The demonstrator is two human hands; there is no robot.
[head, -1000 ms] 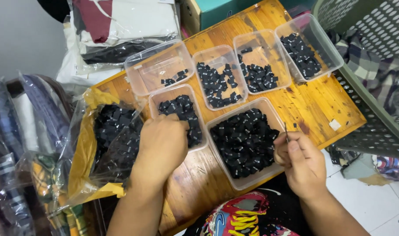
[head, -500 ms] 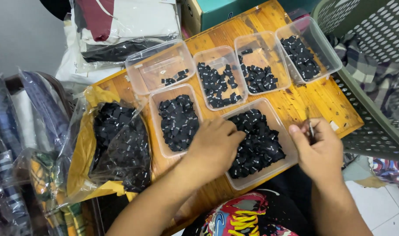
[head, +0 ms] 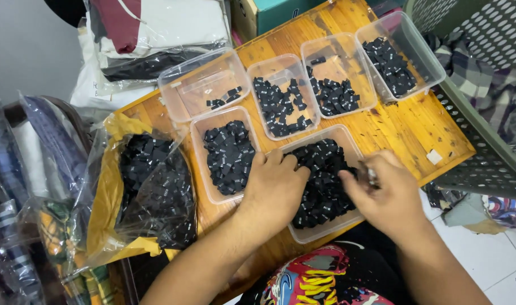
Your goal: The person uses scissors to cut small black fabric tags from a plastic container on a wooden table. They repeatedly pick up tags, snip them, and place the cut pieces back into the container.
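Here, both hands (head: 326, 189) grasping black labels (head: 323, 169) in tub (head: 348, 138); wooden table (head: 405, 127), tiled floor (head: 495, 254).

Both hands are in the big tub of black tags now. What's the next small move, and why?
Probably pinch one tag off the heap with the left hand. It rests palm down on the black tags in the large clear tub, fingers curled into the pile, while the right hand at the tub's right side already grips something small. The smaller tubs beyond hold sorted tags, so a single piece seems due next.

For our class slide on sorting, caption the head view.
Both hands, left and right, dig into a tub of black tags on a wooden table.
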